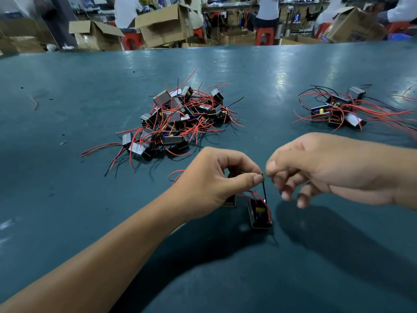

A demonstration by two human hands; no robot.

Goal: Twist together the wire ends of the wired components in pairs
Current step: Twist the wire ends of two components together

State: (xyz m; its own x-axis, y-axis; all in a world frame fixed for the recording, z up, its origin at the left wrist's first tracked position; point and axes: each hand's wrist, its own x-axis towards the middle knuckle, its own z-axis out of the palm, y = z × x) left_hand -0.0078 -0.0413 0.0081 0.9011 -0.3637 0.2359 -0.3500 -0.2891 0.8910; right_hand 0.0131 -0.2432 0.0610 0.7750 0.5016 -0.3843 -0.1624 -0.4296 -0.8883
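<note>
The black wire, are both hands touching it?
Touching. The head view shows the left hand and right hand pinching the black wire at its top end.

Factory floor — cardboard boxes (162, 23), component pile (173, 118)

Left hand (211, 177): forearm reaching in from lower left, thumb and forefinger pinched together, other fingers curled. Right hand (316, 168): entering from right, thumb and forefinger pinched, fingertips nearly meeting the left's; remaining fingers loosely bent downward.

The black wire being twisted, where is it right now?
Head view, near centre: the black wire rises from the component on the table, pinched between left hand and right hand.
</note>
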